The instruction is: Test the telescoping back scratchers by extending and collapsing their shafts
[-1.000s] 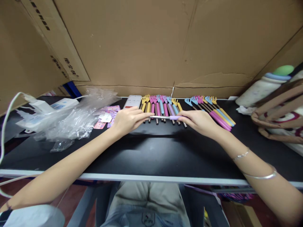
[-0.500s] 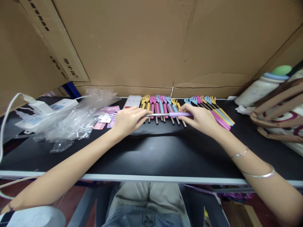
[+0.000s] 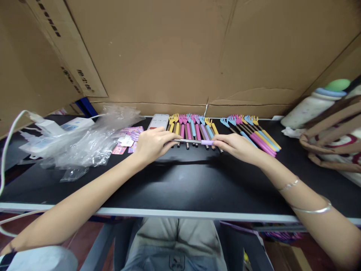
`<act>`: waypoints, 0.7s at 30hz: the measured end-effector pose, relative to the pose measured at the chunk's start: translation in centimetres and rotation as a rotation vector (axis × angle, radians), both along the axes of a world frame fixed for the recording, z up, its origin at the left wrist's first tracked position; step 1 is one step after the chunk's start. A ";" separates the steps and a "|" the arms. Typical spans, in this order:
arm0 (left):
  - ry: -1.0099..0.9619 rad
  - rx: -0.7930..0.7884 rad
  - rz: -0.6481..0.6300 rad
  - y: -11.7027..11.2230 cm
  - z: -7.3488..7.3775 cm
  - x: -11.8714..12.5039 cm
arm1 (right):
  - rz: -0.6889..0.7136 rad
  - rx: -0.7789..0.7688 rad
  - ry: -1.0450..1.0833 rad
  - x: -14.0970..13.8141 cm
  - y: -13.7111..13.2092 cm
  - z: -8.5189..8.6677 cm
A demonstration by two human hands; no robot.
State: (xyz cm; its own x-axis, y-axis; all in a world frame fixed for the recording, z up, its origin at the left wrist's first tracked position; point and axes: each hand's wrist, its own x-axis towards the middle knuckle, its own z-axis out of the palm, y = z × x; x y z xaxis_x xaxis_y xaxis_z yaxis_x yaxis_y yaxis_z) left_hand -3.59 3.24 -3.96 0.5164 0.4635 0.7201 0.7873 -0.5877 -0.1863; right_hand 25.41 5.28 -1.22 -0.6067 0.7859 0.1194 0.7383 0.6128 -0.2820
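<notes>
A back scratcher with a purple grip (image 3: 207,142) and a thin metal rod is held level above the table, between my two hands. My left hand (image 3: 153,145) is closed around its rod end, and a purple claw (image 3: 136,135) shows just beyond the knuckles. My right hand (image 3: 235,146) is closed on the purple grip, covering its far end. Behind the hands lies a row of yellow, pink, blue and purple back scratchers (image 3: 189,130), claws toward the cardboard. A second group of back scratchers (image 3: 255,137) lies slanted beyond my right hand.
A phone (image 3: 159,121) showing a timer lies behind my left hand. Printed cards (image 3: 120,149), clear plastic bags (image 3: 87,146) and a white power strip (image 3: 70,126) are on the left. At the right stand a bottle (image 3: 310,107) and a brown-handled bag (image 3: 332,139). Cardboard (image 3: 169,52) walls the back.
My right hand has turned and closed more fully over the end of the purple grip, so less of it shows. My left hand has stayed nearly in place.
</notes>
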 end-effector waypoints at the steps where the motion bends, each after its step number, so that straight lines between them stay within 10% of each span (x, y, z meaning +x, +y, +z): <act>1: 0.002 -0.003 0.001 0.0 0.0 0.0 | 0.003 -0.019 0.012 0.0 0.0 -0.1; 21: -0.004 -0.107 0.053 0.0 -0.4 0.1 | 0.040 -0.077 0.119 0.8 0.7 -0.7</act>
State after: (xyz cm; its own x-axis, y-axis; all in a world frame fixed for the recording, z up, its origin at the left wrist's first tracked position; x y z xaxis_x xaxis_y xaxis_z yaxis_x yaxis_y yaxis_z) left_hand -3.45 3.22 -4.39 0.4863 0.5642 0.6672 0.8186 -0.5613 -0.1219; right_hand 26.25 6.02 -1.95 -0.6232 0.7708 0.1323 0.6720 0.6143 -0.4136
